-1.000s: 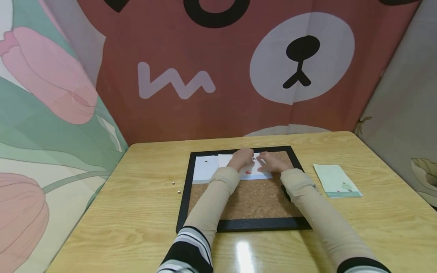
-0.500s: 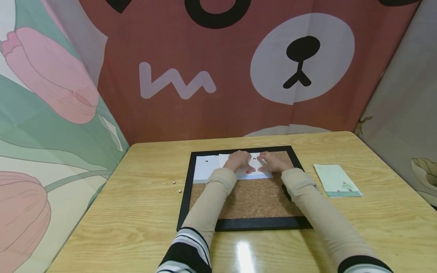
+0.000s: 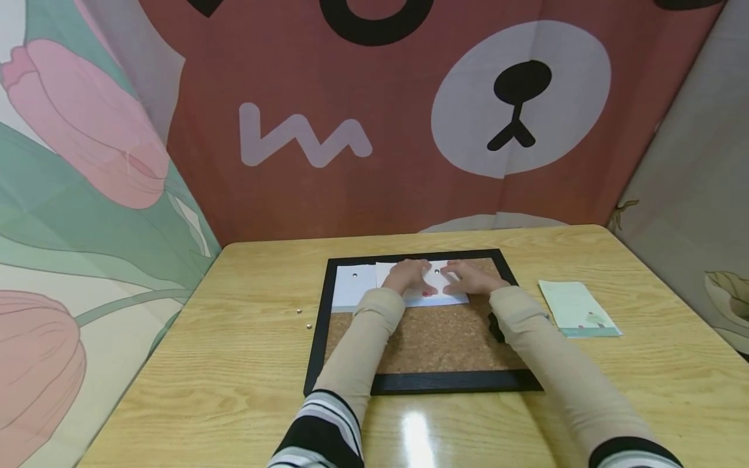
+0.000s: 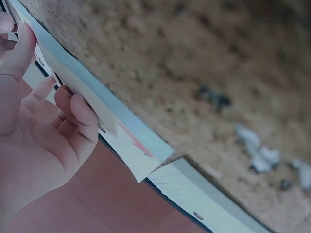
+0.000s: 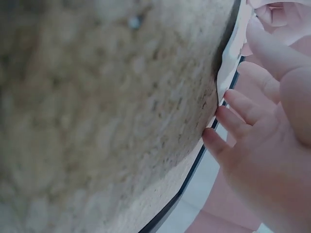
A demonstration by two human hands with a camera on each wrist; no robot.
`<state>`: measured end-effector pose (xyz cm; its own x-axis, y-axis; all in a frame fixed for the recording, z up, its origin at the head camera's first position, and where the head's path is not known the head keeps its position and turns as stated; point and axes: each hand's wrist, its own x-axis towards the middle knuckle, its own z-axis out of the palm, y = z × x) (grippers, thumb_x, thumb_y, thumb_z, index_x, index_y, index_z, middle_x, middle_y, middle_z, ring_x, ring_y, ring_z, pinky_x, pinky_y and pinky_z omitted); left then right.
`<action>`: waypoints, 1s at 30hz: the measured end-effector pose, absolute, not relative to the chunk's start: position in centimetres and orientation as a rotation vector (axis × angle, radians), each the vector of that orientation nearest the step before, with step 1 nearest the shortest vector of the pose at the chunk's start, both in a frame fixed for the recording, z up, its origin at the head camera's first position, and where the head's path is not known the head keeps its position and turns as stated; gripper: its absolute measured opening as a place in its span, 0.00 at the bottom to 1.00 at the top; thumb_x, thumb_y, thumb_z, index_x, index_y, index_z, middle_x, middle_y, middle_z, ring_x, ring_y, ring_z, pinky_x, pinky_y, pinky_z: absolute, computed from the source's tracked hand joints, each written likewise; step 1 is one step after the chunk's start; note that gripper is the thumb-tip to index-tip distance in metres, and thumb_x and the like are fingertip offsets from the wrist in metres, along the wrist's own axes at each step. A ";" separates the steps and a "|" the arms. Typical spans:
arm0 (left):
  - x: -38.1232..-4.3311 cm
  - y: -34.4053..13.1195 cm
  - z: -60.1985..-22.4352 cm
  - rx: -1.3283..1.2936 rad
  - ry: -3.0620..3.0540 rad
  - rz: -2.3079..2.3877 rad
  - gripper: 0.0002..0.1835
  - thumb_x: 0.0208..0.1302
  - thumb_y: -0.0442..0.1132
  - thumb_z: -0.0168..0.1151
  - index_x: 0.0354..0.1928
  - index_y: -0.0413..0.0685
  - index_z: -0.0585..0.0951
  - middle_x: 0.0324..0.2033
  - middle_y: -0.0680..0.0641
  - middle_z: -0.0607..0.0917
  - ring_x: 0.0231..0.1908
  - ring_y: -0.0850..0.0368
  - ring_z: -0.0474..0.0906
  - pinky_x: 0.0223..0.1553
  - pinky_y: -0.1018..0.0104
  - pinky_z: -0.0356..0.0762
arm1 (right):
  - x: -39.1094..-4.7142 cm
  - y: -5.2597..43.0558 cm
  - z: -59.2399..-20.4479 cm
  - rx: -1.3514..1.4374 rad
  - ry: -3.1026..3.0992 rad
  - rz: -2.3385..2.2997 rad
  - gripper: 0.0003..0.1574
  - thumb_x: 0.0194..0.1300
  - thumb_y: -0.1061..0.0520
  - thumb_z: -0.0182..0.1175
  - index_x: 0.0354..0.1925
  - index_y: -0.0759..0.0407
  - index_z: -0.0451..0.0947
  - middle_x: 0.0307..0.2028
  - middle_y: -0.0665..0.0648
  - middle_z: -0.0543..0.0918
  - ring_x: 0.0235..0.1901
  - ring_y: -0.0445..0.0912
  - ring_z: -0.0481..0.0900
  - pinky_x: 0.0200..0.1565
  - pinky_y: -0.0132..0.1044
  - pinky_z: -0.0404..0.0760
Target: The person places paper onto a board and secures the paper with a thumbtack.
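Observation:
A black-framed corkboard [image 3: 435, 341] lies on the table, with two white sheets along its upper part. Both my hands are on the right-hand sheet [image 3: 450, 299], which has a small red drawing. My left hand [image 3: 407, 275] touches it left of a silver pushpin [image 3: 436, 272]; in the left wrist view its fingertips rest against the paper. On the pin's other side, my right hand [image 3: 473, 278] lies with fingers spread at the sheet's right edge, some fingertips on the cork in the right wrist view. Another pushpin [image 3: 354, 275] is in the left-hand sheet [image 3: 352, 296].
Two loose pushpins, one nearer [image 3: 309, 325] and one farther [image 3: 299, 311], lie on the table left of the board. A pale green notepad [image 3: 576, 309] is to the right. A printed fabric backdrop [image 3: 374, 195] stands behind the table [image 3: 234, 390].
My left hand has drawn back slightly left and away from the pushpin, its fingers loosening, so the pin shows between the hands. The right hand stays nearly in place.

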<state>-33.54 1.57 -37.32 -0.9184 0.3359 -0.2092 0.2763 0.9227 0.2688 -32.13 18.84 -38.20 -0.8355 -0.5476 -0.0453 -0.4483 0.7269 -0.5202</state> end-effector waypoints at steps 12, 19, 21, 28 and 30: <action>-33.2 1.4 -37.2 0.396 2.808 0.389 0.37 0.47 0.58 0.65 0.62 0.64 0.66 0.61 0.50 0.65 0.59 0.53 0.60 0.55 0.58 0.61 | -31.0 19.7 -37.4 -0.878 2.817 -0.616 0.29 0.60 0.58 0.58 0.54 0.75 0.67 0.44 0.71 0.75 0.48 0.63 0.69 0.52 0.55 0.63; -33.3 1.3 -37.5 0.412 2.807 0.406 0.37 0.48 0.58 0.64 0.63 0.64 0.65 0.62 0.51 0.64 0.60 0.54 0.59 0.56 0.59 0.60 | -30.7 21.9 -37.7 -1.026 2.788 -0.802 0.10 0.57 0.63 0.60 0.28 0.70 0.71 0.20 0.61 0.69 0.22 0.49 0.65 0.31 0.42 0.66; -33.3 1.2 -37.5 0.413 2.805 0.412 0.37 0.49 0.58 0.64 0.63 0.64 0.65 0.62 0.51 0.63 0.60 0.54 0.59 0.56 0.59 0.60 | -30.6 22.3 -37.5 -1.020 2.797 -0.809 0.10 0.58 0.62 0.59 0.33 0.72 0.73 0.30 0.67 0.75 0.31 0.56 0.72 0.37 0.47 0.70; -33.3 1.3 -37.6 0.415 2.790 0.421 0.37 0.49 0.58 0.63 0.63 0.64 0.64 0.64 0.51 0.62 0.61 0.53 0.57 0.56 0.58 0.60 | -29.6 24.2 -37.0 -0.881 2.815 -0.794 0.26 0.61 0.60 0.57 0.54 0.73 0.68 0.53 0.72 0.69 0.56 0.66 0.60 0.53 0.60 0.59; -33.3 1.3 -37.5 0.418 2.792 0.427 0.37 0.49 0.58 0.64 0.63 0.64 0.65 0.63 0.52 0.62 0.61 0.53 0.58 0.56 0.59 0.60 | -29.3 24.9 -36.8 -0.861 2.831 -0.778 0.26 0.61 0.60 0.56 0.54 0.74 0.67 0.52 0.73 0.69 0.55 0.67 0.60 0.52 0.60 0.60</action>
